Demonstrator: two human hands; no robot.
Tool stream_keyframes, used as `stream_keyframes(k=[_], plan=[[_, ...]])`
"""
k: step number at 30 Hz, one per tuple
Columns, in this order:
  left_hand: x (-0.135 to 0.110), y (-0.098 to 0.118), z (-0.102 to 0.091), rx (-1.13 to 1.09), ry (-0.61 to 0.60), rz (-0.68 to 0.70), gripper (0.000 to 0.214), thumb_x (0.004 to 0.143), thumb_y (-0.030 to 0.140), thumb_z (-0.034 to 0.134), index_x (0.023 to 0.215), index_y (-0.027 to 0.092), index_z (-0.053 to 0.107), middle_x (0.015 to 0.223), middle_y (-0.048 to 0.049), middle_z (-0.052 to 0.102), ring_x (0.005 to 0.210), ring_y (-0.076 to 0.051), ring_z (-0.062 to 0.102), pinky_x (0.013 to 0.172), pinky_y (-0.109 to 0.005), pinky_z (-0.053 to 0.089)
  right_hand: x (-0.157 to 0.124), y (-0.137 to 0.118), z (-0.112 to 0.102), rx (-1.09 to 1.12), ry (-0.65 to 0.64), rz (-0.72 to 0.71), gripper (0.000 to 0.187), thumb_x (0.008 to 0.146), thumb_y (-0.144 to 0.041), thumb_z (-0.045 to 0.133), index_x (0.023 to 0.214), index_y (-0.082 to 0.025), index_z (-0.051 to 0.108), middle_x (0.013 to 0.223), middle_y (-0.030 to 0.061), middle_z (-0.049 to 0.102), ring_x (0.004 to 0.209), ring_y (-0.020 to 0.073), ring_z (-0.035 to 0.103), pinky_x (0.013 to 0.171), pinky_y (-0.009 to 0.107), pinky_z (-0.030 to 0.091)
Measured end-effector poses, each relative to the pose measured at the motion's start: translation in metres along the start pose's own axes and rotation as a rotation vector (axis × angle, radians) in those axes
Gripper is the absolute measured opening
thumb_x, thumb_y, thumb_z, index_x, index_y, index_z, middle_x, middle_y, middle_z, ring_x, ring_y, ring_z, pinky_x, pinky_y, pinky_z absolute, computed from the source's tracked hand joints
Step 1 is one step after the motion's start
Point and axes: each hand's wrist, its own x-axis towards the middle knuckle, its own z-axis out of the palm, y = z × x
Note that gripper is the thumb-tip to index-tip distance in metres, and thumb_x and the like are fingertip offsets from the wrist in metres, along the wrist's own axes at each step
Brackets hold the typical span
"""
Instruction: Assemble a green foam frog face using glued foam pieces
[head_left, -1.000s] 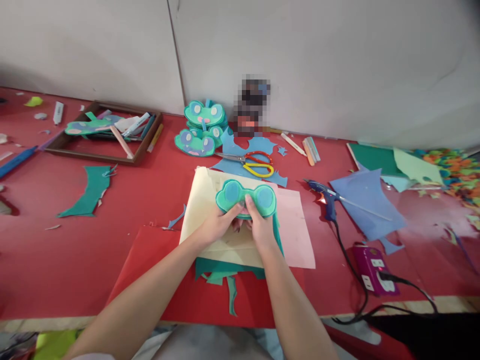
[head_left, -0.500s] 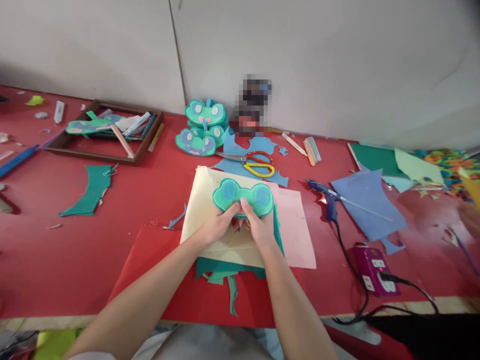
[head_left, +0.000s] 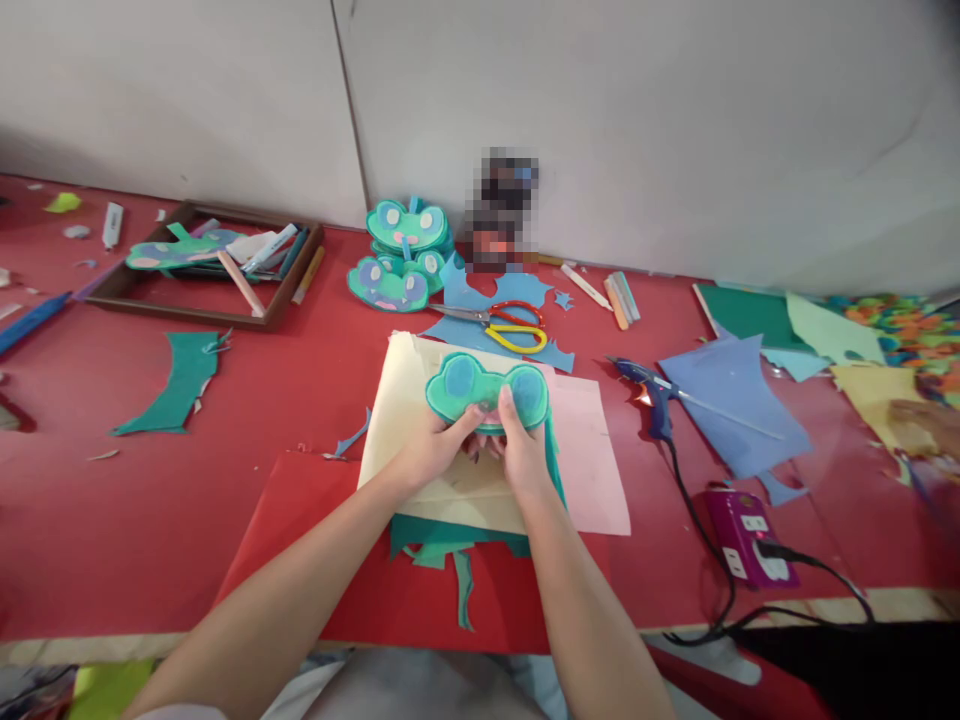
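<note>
Between both hands is a green felt frog-face piece (head_left: 486,385) with two blue round eye patches and a bit of pink at its lower middle. My left hand (head_left: 442,445) grips its lower left edge, thumb on the front and fingers behind. My right hand (head_left: 523,440) pinches the lower right side, its thumb lying by the right eye patch. Under them lies a pale yellow sheet (head_left: 405,400) over green felt and a pink sheet (head_left: 592,450). Several similar frog faces (head_left: 386,285) are piled against the wall, next to scissors (head_left: 517,328) with red and yellow handles.
A blue glue gun (head_left: 656,395) and a purple power strip (head_left: 754,540) with cords are at right, beside blue felt (head_left: 739,400). A brown frame (head_left: 176,305) with markers stands at left. Felt scraps are scattered about. At the far right edge shows another person's blurred hand (head_left: 926,425).
My right thumb has slid up and right on the felt frog face, uncovering pink at its middle. At far right, the yellow felt and the other person's hand have shifted.
</note>
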Motion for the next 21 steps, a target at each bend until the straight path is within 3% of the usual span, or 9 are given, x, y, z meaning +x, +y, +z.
stream_keyframes(k=[6,11,17,21], plan=[[-0.0011,0.0041,0.0016,-0.101,0.000,0.012,0.038,0.088,0.039,0.039,0.058,0.017,0.050,0.055,0.0006,0.051,0.056,-0.012,0.052,0.065,-0.028,0.044,-0.0011,-0.0004,-0.0007,-0.031,-0.023,-0.001,0.039,0.072,-0.056,0.060,0.083,-0.020,0.065,0.046,-0.0059,0.044,0.037,0.0087,0.037,0.037,0.022,0.029],[0.0002,0.0042,0.0019,-0.152,-0.022,0.008,0.041,0.088,0.043,0.039,0.058,0.018,0.052,0.057,-0.0011,0.053,0.055,-0.013,0.049,0.062,-0.028,0.044,0.0005,0.0016,-0.0031,-0.026,-0.045,-0.030,0.042,0.074,-0.061,0.053,0.064,-0.021,0.059,0.044,-0.0048,0.042,0.037,0.0101,0.038,0.039,0.025,0.031],[0.0053,-0.0038,0.0002,-0.169,0.095,0.002,0.041,0.086,0.049,0.039,0.059,0.020,0.051,0.053,0.0006,0.052,0.051,-0.013,0.049,0.058,-0.028,0.044,0.0015,-0.0058,0.0007,-0.107,-0.233,-0.115,0.047,0.079,-0.054,0.053,0.048,-0.019,0.045,0.040,-0.0045,0.040,0.037,0.0079,0.039,0.038,0.022,0.029],[0.0049,-0.0023,-0.0003,-0.138,0.137,-0.026,0.039,0.086,0.048,0.041,0.060,0.020,0.050,0.052,0.0016,0.049,0.051,-0.012,0.049,0.055,-0.026,0.042,0.0025,-0.0057,-0.0005,-0.155,-0.223,-0.139,0.046,0.080,-0.051,0.054,0.048,-0.018,0.046,0.040,-0.0051,0.040,0.038,0.0072,0.038,0.040,0.022,0.026]])
